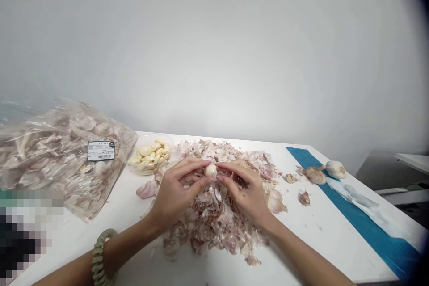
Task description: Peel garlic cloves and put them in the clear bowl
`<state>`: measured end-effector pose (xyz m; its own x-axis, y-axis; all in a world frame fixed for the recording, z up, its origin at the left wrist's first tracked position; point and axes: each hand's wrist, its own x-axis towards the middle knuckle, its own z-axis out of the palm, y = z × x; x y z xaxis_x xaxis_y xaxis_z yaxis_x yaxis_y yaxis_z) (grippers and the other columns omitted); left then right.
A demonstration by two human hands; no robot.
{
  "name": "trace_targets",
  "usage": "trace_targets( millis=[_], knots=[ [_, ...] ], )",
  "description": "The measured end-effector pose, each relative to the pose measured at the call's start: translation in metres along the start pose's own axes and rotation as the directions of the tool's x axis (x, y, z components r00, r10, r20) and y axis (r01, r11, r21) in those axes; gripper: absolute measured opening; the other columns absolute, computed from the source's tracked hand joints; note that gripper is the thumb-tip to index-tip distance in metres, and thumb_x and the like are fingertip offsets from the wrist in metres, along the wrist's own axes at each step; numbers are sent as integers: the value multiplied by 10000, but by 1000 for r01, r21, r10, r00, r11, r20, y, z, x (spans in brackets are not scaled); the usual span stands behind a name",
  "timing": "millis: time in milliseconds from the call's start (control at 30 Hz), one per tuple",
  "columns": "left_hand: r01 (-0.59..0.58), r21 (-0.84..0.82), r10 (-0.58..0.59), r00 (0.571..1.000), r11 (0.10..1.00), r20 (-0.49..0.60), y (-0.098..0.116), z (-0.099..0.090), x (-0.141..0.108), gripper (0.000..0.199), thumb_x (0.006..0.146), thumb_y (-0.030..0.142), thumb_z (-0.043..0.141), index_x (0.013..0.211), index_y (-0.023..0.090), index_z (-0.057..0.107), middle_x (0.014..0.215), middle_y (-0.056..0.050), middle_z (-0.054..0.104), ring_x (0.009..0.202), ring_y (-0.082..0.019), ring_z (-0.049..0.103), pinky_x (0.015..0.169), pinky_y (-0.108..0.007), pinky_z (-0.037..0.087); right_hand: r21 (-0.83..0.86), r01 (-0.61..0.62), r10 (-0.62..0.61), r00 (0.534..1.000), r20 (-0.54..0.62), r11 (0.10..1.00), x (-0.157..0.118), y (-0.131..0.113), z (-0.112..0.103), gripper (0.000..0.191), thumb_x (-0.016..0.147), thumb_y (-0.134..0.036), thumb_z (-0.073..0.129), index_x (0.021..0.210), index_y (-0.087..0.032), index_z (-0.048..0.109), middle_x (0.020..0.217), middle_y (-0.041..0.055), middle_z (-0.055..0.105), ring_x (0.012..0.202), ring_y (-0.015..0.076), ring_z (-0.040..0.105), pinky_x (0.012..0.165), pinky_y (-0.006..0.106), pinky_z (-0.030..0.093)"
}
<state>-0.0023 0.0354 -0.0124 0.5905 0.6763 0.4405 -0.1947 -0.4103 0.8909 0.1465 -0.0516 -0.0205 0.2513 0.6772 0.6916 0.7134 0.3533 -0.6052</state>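
Between the fingertips of both hands is a pale garlic clove (211,170), with a bit of thin skin hanging under it. My left hand (182,183) pinches it from the left, and my right hand (244,187) pinches it from the right. Below and behind them spreads a heap of garlic skins (217,228). Beyond my left hand stands a clear plastic bowl (142,171) of peeled garlic cloves (152,151). To the right of my right hand lie an unpeeled clove (304,198) and a smaller piece of garlic (291,178).
A large clear bag (67,156) full of garlic skins, with a price label (101,151), fills the left side. At right, garlic bulbs (335,169) rest by a blue strip (348,214) and a crumpled white plastic bag (365,205). A wall (214,53) rises behind the white table (134,254).
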Motion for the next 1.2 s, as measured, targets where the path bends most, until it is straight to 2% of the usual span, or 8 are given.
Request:
trace_targets(
  millis=[267, 533, 833, 1067, 1200],
  knots=[
    [8, 32, -7, 999, 999, -40, 1, 1, 0, 244, 716, 258, 722, 959, 246, 700, 993, -26, 658, 876, -152, 649, 715, -223, 593, 52, -39, 37, 999, 21, 998, 0, -1, 1, 220, 832, -267, 599, 1041, -269, 666, 857, 30, 717, 711, 166, 617, 567, 322, 490],
    [7, -41, -9, 999, 999, -48, 2, 1, -1, 230, 685, 215, 745, 913, 233, 721, 945, -30, 675, 814, -157, 670, 687, -235, 605, 36, -26, 25, 999, 24, 999, -1, -2, 1, 256, 784, -290, 656, 1040, -300, 668, 859, 19, 719, 726, 175, 621, 597, 337, 499],
    [42, -45, -44, 998, 998, -38, 2, 2, -2, 305, 679, 232, 753, 976, 291, 715, 971, -13, 688, 838, -156, 668, 715, -246, 606, 63, -66, 65, 998, 27, 996, -1, -5, 1, 256, 812, -285, 622, 1064, -265, 657, 818, 31, 701, 684, 166, 581, 563, 320, 477],
    [54, -70, -55, 998, 996, -14, 0, 2, -2, 320, 720, 249, 716, 1038, 275, 695, 1045, -41, 678, 895, -181, 657, 780, -334, 601, 106, -90, 87, 995, 39, 990, -1, -2, 1, 263, 847, -285, 571, 1098, -247, 640, 916, 65, 699, 783, 196, 621, 629, 360, 514],
    [75, -79, -76, 997, 994, -13, 0, 2, -2, 322, 716, 234, 722, 1031, 293, 696, 1012, -22, 686, 878, -156, 658, 778, -290, 599, 115, -96, 93, 995, 34, 989, -1, -1, 2, 247, 851, -282, 568, 1082, -249, 647, 938, 69, 703, 822, 206, 629, 671, 386, 524]
  ],
)
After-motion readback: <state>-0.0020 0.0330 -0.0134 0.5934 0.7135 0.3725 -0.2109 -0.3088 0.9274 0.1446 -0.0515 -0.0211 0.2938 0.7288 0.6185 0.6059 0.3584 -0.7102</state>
